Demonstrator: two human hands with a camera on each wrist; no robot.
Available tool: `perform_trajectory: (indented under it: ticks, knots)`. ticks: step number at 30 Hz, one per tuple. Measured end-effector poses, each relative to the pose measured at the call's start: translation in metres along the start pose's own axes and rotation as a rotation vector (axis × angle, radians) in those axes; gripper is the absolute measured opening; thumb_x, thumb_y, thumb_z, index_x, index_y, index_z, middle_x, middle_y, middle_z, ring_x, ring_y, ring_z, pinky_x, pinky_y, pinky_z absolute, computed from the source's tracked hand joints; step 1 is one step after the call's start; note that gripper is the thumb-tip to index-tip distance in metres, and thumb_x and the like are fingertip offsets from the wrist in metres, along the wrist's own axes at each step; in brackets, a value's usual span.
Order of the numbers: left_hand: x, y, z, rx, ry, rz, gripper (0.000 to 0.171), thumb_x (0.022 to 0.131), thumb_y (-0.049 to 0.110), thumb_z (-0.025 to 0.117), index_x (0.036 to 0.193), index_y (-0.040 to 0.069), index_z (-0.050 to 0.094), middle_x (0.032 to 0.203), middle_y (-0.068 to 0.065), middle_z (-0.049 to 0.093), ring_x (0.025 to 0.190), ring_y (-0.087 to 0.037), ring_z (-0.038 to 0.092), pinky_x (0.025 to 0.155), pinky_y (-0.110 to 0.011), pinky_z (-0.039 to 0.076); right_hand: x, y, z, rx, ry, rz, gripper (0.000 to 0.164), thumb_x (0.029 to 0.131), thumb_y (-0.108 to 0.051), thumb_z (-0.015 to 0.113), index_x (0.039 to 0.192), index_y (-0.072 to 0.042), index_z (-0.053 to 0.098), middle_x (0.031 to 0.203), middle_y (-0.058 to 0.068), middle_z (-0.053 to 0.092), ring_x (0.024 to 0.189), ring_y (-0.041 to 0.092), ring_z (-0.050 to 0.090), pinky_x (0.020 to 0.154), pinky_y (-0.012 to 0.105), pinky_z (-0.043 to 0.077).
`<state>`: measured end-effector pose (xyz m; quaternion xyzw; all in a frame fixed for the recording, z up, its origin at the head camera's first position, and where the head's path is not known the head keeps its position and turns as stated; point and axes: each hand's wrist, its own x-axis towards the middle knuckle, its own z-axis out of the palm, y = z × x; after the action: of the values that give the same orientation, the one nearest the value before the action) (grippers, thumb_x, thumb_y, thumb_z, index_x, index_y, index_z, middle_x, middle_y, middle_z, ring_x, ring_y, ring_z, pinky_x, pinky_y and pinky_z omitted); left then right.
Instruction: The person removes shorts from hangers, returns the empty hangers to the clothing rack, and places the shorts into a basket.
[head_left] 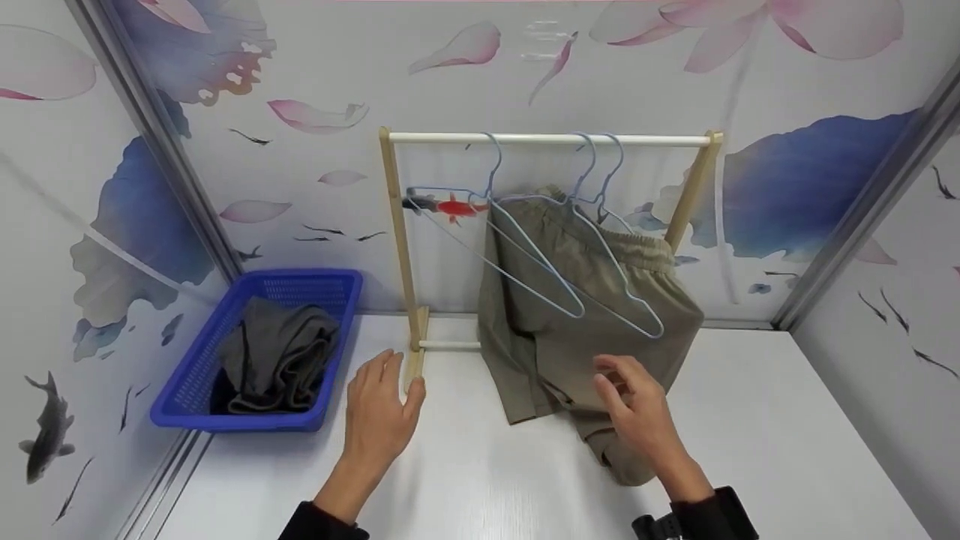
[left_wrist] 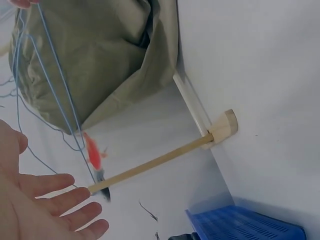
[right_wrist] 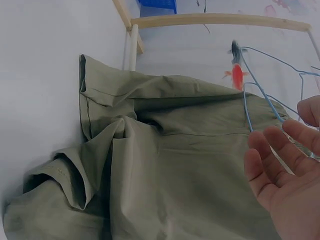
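Observation:
Olive-green trousers [head_left: 600, 300] with an elastic waistband hang from the rack, their lower legs folded on the white table. Several blue wire hangers [head_left: 559, 277] hook over the white rail, some in front of the trousers. My left hand [head_left: 380, 409] hovers over the table left of the trousers, near the rack's left foot; its fingers are spread and relaxed in the left wrist view. In front of the trousers is my right hand [head_left: 634, 401], fingers loosely bent and holding nothing. The right wrist view shows the trouser legs [right_wrist: 165, 150] bunched beside its fingertips [right_wrist: 257, 142].
A blue plastic basket [head_left: 341, 352] on the left holds a crumpled dark grey garment [head_left: 281, 352]. The wooden rack's left post [head_left: 400, 240] and right post [head_left: 690, 195] stand near the back wall [head_left: 315, 67], which is printed with petals and fish. Side walls flank the table [head_left: 780, 420].

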<state>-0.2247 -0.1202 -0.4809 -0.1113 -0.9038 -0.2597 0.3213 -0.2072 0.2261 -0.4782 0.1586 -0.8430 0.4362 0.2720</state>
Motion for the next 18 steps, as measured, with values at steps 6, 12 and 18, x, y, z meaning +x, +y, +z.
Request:
perform_trajectory:
  ticks: [6,12,18]
  knots:
    - [0.003,0.017,0.008,-0.081,-0.026,0.124,0.046,0.09,0.028,0.061,0.127,0.0,0.06,0.131,-0.015,0.057,0.123,-0.033,0.05,0.101,-0.051,0.039,0.006,0.004,-0.009,-0.03,0.047,-0.05,0.023,0.091,0.002,0.063,0.113,-0.001,0.066,0.103,0.008,0.066,0.084,0.01,0.062,0.071,0.01,0.047]
    - [0.006,0.034,0.017,-0.097,-0.042,0.191,0.049,0.09,0.029,0.061,0.13,0.001,0.058,0.137,-0.015,0.053,0.128,-0.033,0.047,0.105,-0.052,0.036,0.014,0.004,-0.02,-0.064,0.07,-0.073,0.023,0.09,0.004,0.063,0.113,0.003,0.065,0.104,0.009,0.065,0.087,0.008,0.06,0.074,0.008,0.044]
    - [0.011,0.048,0.025,-0.068,-0.051,0.246,0.052,0.09,0.029,0.062,0.134,0.002,0.055,0.14,-0.012,0.05,0.131,-0.029,0.044,0.107,-0.05,0.033,0.023,0.004,-0.03,-0.079,0.089,-0.073,0.023,0.091,0.002,0.062,0.114,0.003,0.066,0.105,0.008,0.065,0.088,0.005,0.059,0.074,0.007,0.043]
